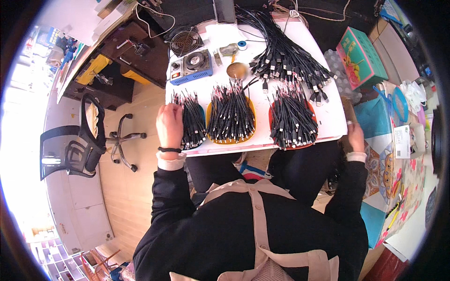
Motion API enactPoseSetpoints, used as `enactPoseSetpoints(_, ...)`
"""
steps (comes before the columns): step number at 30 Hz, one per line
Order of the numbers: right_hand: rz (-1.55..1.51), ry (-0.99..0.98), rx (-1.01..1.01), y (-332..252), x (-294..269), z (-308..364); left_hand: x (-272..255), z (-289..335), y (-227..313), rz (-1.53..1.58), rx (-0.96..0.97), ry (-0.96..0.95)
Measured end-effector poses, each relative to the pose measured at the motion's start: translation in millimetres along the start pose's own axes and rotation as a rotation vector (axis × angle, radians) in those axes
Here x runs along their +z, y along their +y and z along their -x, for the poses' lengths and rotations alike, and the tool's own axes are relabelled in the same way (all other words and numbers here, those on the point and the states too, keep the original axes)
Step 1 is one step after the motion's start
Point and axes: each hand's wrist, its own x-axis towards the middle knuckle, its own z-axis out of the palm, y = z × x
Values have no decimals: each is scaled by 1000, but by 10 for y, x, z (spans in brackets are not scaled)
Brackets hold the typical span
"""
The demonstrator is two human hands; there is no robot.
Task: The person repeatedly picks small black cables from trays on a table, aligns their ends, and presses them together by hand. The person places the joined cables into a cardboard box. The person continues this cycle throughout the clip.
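At the left edge of the white table (262, 150), my left hand (169, 122) is closed, its fingers bent over the edge beside a green tray (202, 112) of short black cables (192, 124). My right hand (356, 136) is closed at the table's right edge, with some of its fingers hidden. Between my hands stand a yellow tray (253, 112) and a red tray (312, 111), both filled with black cables that have bare pinkish wire ends. A big bundle of black USB cables (276, 47) spreads over the far right of the table.
Behind the trays sit a blue soldering pot unit (192, 68) with a fan, a round brown dish (237, 70) and a small blue spool (242, 45). A green and pink box (361, 58) stands to the right. To the left is a black office chair (75, 143).
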Motion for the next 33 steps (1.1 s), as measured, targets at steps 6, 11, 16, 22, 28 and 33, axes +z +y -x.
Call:
enactPoseSetpoints(6,-230,246,-27,-995,-768,364,-423,0,182,155,-9,305)
enactPoseSetpoints(11,-640,81,-180,-2409,-1221,1023,-639,202,464,1031,-91,262)
enactPoseSetpoints(16,-507,-135,-545,-3571,-656,951,-480,545,710,1673,-427,-220)
enactPoseSetpoints(22,-203,-141,-388,-3880,-108,747,-383,776,654,1708,-492,-314)
enactPoseSetpoints(28,-324,-130,-317,-3838,20,712,-279,831,636,1827,-541,-327)
enactPoseSetpoints(33,-469,-132,-194,-3752,-45,736,-206,908,712,1887,-574,-321)
